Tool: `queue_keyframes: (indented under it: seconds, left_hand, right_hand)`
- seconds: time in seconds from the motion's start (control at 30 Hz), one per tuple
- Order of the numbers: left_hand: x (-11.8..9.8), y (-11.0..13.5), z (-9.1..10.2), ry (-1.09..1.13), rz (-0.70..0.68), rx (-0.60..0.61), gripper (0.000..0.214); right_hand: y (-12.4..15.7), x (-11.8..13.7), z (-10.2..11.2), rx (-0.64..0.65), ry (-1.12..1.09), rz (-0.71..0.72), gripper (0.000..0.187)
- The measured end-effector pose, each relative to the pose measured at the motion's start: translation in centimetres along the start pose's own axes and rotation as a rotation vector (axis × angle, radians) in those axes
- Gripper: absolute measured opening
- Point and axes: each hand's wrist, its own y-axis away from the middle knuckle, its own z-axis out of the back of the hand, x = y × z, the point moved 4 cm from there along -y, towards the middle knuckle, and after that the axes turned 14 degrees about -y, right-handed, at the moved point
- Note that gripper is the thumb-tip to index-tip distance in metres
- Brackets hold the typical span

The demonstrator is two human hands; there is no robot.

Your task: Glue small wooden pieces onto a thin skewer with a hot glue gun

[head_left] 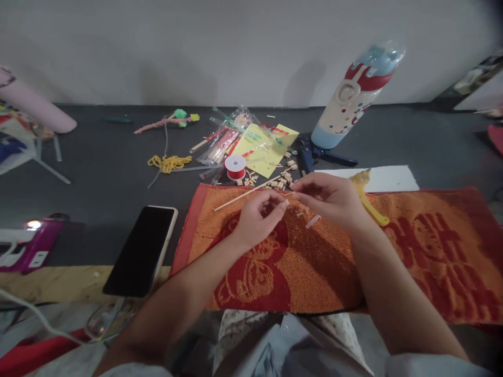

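Over the orange and red towel [322, 256], my left hand [259, 217] is closed in a pinch on a tiny pale wooden piece [286, 202]. My right hand [330, 198] meets it from the other side, its thumb and fingers pinched around a thin little stick [290, 194] whose exact kind I cannot make out. Just beyond both hands lies a heap of short cut wooden bits [281, 182]. A long thin wooden stick [247, 195] rests across the towel's far edge. Below my right hand is a short translucent strip [313, 221]. A yellow-handled tool [375, 209] is partly hidden behind that hand.
A red ribbon spool [236, 167], yellow paper [259, 149], bagged sticks [223, 141] and a dark blue hand tool [314, 153] lie behind. A bottle [346, 104] stands at the wall. Yellow yarn [168, 163] and a phone [141, 251] are left.
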Motion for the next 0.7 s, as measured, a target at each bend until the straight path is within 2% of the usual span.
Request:
queue_keyframes:
  seconds: [0.1, 0.23, 0.33, 0.5, 0.7]
  left_hand:
    - [0.3, -0.1, 0.3, 0.104, 0.054, -0.038, 0.024]
    - [0.7, -0.2, 0.6, 0.21, 0.069, -0.099, 0.025]
    - [1.0, -0.3, 0.7, 0.24, 0.046, -0.128, 0.024]
    - [0.2, -0.2, 0.9, 0.193, -0.097, -0.175, 0.02]
    - [-0.2, 0.0, 1.0, 0.154, -0.121, -0.127, 0.017]
  right_hand:
    - [0.7, -1.2, -0.5, -0.076, -0.189, -0.032, 0.015]
    - [0.6, -1.5, -1.2, -0.092, -0.321, -0.015, 0.02]
    - [0.8, -1.3, -1.4, -0.07, -0.307, -0.013, 0.015]
    - [1.1, -1.1, -1.2, -0.055, -0.238, 0.014, 0.014]
    - [1.1, -1.2, -1.3, -0.078, -0.266, 0.011, 0.014]
